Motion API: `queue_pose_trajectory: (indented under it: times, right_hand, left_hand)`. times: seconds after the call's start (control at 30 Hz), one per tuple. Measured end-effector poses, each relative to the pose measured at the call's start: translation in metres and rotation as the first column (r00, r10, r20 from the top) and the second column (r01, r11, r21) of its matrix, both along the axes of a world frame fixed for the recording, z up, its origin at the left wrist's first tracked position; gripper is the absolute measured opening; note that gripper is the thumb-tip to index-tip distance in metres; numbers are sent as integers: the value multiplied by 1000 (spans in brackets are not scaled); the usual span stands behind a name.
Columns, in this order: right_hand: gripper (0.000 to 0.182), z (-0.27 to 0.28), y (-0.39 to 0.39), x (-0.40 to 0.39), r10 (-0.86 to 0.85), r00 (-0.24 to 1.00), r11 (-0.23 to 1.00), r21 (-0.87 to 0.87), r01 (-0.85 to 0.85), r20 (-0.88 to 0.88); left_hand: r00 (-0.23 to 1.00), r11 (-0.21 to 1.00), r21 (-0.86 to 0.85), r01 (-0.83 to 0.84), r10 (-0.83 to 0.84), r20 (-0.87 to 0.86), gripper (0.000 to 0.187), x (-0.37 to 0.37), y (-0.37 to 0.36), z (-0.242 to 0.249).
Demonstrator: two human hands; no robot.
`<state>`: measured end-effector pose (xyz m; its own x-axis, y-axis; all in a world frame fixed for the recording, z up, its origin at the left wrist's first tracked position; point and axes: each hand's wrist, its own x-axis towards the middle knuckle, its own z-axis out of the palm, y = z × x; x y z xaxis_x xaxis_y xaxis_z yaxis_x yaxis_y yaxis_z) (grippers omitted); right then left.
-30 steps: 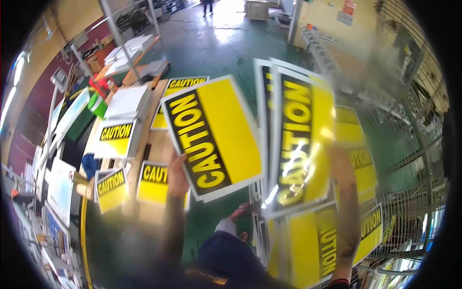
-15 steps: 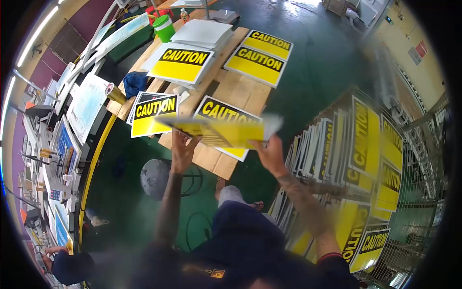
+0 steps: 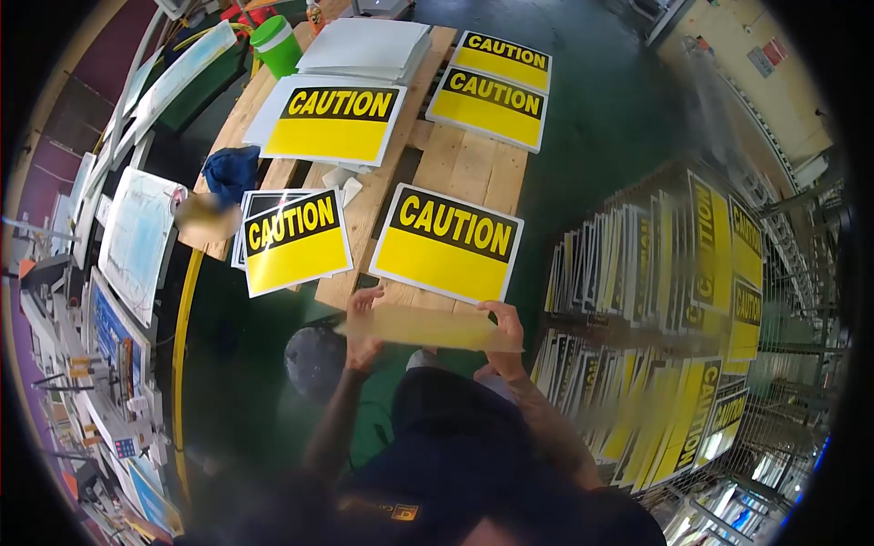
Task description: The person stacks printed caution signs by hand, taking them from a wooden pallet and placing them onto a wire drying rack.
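Between my two hands is a sign (image 3: pixel 426 328), tilted almost edge-on so only a blurred yellow strip shows. My left hand (image 3: pixel 363 335) is closed on its left end, and my right hand (image 3: pixel 504 338) grips the right end. Just beyond it, a yellow and black caution sign (image 3: pixel 446 242) lies face up at the near end of the wooden pallet table (image 3: pixel 478 168). To its left rests a small pile of signs with a caution sign (image 3: pixel 298 242) on top.
Farther back lie another caution sign (image 3: pixel 333 121), a stack of white sheets (image 3: pixel 364 47), and two caution signs (image 3: pixel 487 106) at the right edge. A green tub (image 3: pixel 277 50) and blue cloth (image 3: pixel 230 173) sit left. Racks of upright signs (image 3: pixel 628 264) stand right; a round stool (image 3: pixel 314 362) is below.
Both hands have brought the held sign back toward my body and lower, uncovering the caution sign on the pallet. The held sign now appears more edge-on.
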<state>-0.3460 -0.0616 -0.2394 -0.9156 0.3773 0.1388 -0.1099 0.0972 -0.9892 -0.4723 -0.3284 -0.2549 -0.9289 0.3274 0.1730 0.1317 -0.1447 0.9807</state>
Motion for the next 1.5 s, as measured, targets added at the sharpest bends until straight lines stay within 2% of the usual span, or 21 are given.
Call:
queue_pose_trajectory:
  times: [0.03, 0.07, 0.17, 0.27, 0.3, 0.4, 0.43, 0.47, 0.53, 0.57, 0.6, 0.63, 0.73, 0.83, 0.87, 0.93, 0.97, 1.03, 1.07, 1.23, 1.5]
  right_hand:
    - [42, -2, -2, 1, -16, 1000, 1000, 5, 15, 25]
    - [40, -4, -3, 3, -28, 998, 1000, 8, 27, 54]
    - [31, 6, 2, -9, 160, 980, 975, 176, -138, -118]
    - [27, -7, 16, -3, 181, 977, 983, -35, -178, 113]
    - [29, -4, 18, -6, 94, 988, 986, -149, -75, 124]
    - [38, 17, 18, -12, -149, 981, 880, -436, 191, 127]
    - [41, 26, 18, -19, -226, 971, 824, -515, 235, 82]
    - [44, 37, 16, -28, -305, 951, 755, -598, 268, 41]
    - [48, 58, 9, -41, -329, 944, 651, -729, 214, -17]
    - [48, 63, 3, -46, -358, 934, 595, -771, 227, -2]
    - [49, 67, -3, -54, -387, 922, 536, -810, 236, 13]
    - [46, 68, -11, -58, -402, 916, 518, -828, 214, -15]
    - [45, 56, 15, -31, -362, 932, 251, -961, 114, 16]
    - [74, 81, 66, 5, -501, 865, 442, -869, 224, -32]
    - [72, 65, 84, 20, -414, 907, 578, -747, 329, 79]
    - [65, 53, 90, 24, -203, 955, 814, -505, 288, 217]
    - [60, 57, 84, 12, -210, 887, 856, -362, 370, 412]
    - [49, -4, 78, 0, -305, 850, 915, -115, 386, 429]
    - [45, -28, 73, -6, -346, 844, 929, 23, 370, 409]
    - [34, -56, 54, -62, -605, 708, 796, 266, 544, 364]
    - [35, -89, 64, -85, -685, 624, 727, 418, 545, 376]
  left_hand:
    - [990, 997, -34, -63, 67, 128, 71, 6, 3, -2]
    - [991, 996, -78, -54, 63, 116, 70, 11, 7, -8]
    - [994, 986, -158, -47, 62, 88, 68, 13, 14, -32]
    - [990, 977, -189, 100, -78, 119, 72, -12, 18, 9]
    - [986, 945, -284, 161, -138, 98, 79, -21, 21, 32]
    - [975, 906, -415, -78, -17, -221, 85, -35, 27, 75]
    - [976, 944, -254, -209, 184, -119, 91, -36, 31, 57]
    - [948, 957, 34, -288, 280, 154, 98, -30, 46, 70]
    - [951, 942, 241, -234, 170, 258, 96, -29, 63, 43]
    - [964, 951, 278, -134, 60, 260, 94, -25, 75, 46]
    - [954, 977, 149, -149, 102, 283, 88, -20, 84, 35]
    - [952, 980, 151, -130, 80, 296, 77, -23, 90, 42]
    - [947, 993, 118, -25, -14, 320, 59, -45, 84, 72]
    - [921, 988, 106, 113, -144, 362, 55, -73, 60, 74]
    - [908, 980, 88, 176, -196, 371, 54, -80, 48, 64]
    - [908, 968, -131, 216, -150, 391, 53, -92, 29, 41]
    - [910, 943, -234, 238, -132, 393, 53, -98, 24, 29]
    - [932, 905, -364, 220, -85, 352, 56, -109, 21, 11]
    - [944, 883, -424, 204, -62, 326, 58, -115, 21, -1]
    - [994, 748, -656, -102, 93, -49, 61, -145, 33, -70]
    - [988, 509, -847, -152, 110, -111, 71, -162, 70, -79]
